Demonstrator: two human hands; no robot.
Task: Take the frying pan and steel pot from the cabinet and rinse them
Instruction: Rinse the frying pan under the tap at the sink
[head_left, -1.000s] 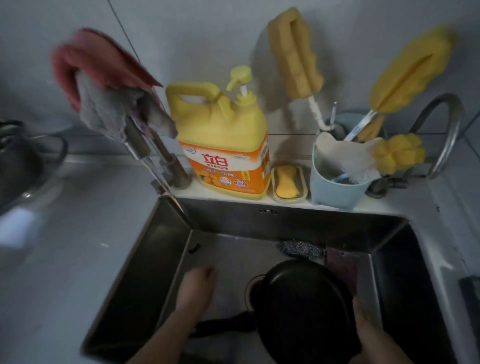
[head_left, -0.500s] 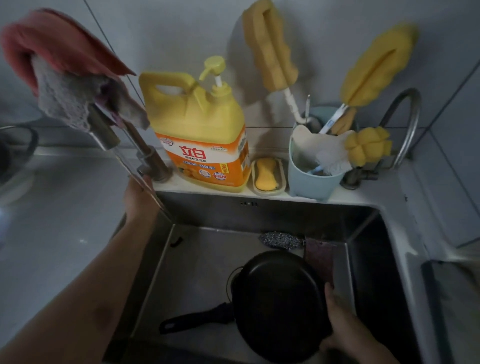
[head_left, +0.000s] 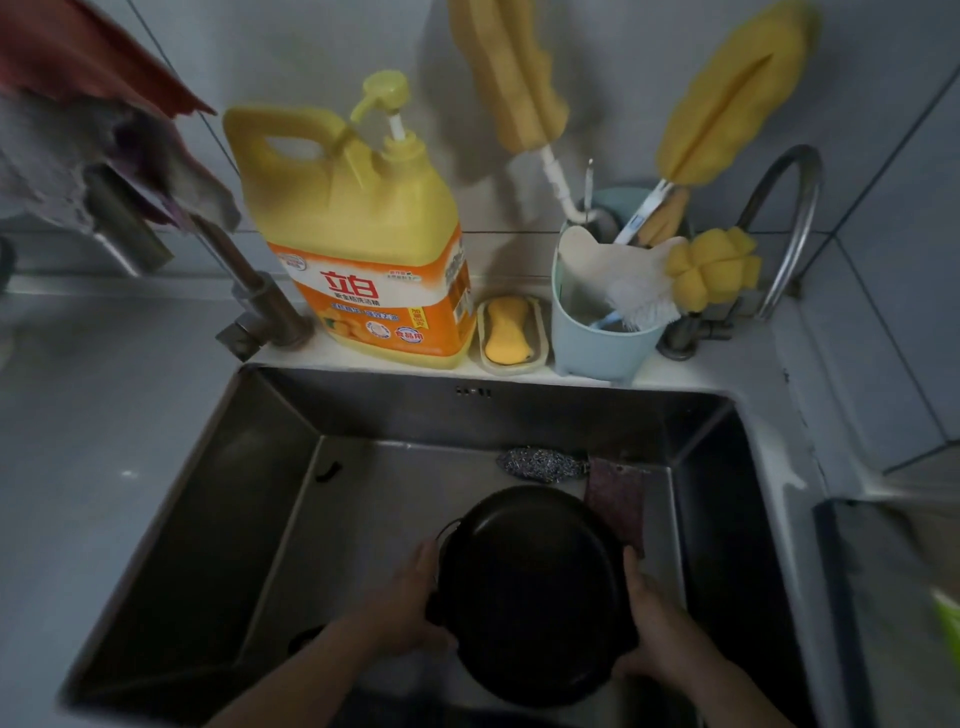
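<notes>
Round black frying pan (head_left: 530, 592) sat low in the steel sink (head_left: 197, 499), approx 6 o'clock. Left hand (head_left: 410, 608) gripped its rim at 9 o'clock, right hand (head_left: 657, 623) at 3 o'clock.

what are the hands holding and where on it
Both hold the frying pan by its rim: left hand on the left edge, right hand on the right.
</notes>
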